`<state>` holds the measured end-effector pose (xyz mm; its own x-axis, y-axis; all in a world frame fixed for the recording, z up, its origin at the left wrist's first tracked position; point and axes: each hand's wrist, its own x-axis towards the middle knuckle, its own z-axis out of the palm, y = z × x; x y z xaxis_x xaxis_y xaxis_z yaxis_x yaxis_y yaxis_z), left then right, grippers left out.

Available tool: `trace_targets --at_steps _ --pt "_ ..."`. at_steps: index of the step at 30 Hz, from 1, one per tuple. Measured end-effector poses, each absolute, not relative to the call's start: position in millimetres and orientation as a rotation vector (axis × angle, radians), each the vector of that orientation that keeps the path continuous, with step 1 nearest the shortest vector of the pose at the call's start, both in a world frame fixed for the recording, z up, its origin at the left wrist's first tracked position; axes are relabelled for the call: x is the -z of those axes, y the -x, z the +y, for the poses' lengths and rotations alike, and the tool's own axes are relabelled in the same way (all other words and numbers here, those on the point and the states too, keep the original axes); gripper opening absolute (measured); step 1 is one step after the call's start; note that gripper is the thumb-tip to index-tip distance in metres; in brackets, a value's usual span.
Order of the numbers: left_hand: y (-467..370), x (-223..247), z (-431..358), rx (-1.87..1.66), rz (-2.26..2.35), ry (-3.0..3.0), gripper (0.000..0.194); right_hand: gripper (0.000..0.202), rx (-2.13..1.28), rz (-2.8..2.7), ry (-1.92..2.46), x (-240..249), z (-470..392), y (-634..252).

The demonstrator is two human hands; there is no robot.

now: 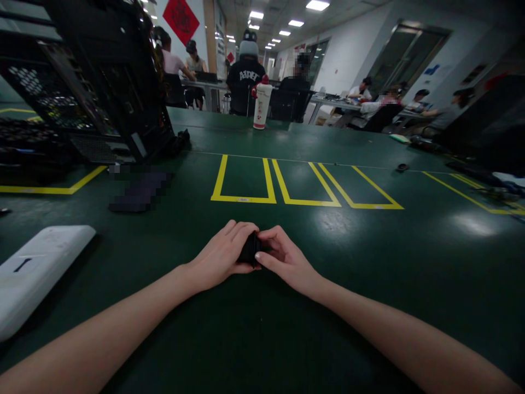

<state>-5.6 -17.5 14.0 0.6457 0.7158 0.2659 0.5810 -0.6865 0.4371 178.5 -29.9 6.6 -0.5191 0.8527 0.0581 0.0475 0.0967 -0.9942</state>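
Observation:
A small black box-like object (249, 249) is between my two hands, low over the green table, near the middle of the view. My left hand (223, 249) wraps round its left side, fingers over the top and thumb below. From the right, my right hand (289, 260) pinches its near edge between thumb and fingers. Much of the object lies behind the fingers, so its exact kind does not show. Whether it rests on the table or is held just above it, I cannot tell.
Yellow tape frames (244, 200) mark the green table (262, 345) beyond my hands. At left stand a black computer case (118, 82), a blurred dark phone-like slab (139, 191) and a white device (36, 273). A white tumbler (261, 104) stands far back; people sit beyond.

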Motion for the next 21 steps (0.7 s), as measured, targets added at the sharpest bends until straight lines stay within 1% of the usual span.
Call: trace_targets --at_steps 3,8,11,15,19,21 --pt "5.3 -15.0 -18.2 -0.606 1.033 -2.563 0.054 0.016 -1.502 -1.638 0.924 -6.5 -28.7 -176.9" --pt "4.9 -17.2 -18.7 -0.593 1.045 -2.559 0.054 0.023 -1.508 -1.646 1.022 -6.7 -27.3 -177.6" --pt "5.2 -17.1 -18.4 -0.59 1.05 -2.556 0.053 0.022 -1.56 -1.676 0.955 -6.3 -27.3 -180.4" --pt "4.9 -13.7 -17.4 -0.589 1.047 -2.563 0.053 0.03 -1.603 -1.663 0.852 -5.4 -27.9 -182.0" --pt "4.1 -11.6 -16.8 -0.646 1.051 -2.579 0.054 0.02 -1.565 -1.607 0.877 -5.0 -27.7 -179.3" --pt "3.9 -13.3 -17.3 -0.621 1.043 -2.575 0.052 0.021 -1.536 -1.613 0.914 -5.1 -26.7 -178.3"
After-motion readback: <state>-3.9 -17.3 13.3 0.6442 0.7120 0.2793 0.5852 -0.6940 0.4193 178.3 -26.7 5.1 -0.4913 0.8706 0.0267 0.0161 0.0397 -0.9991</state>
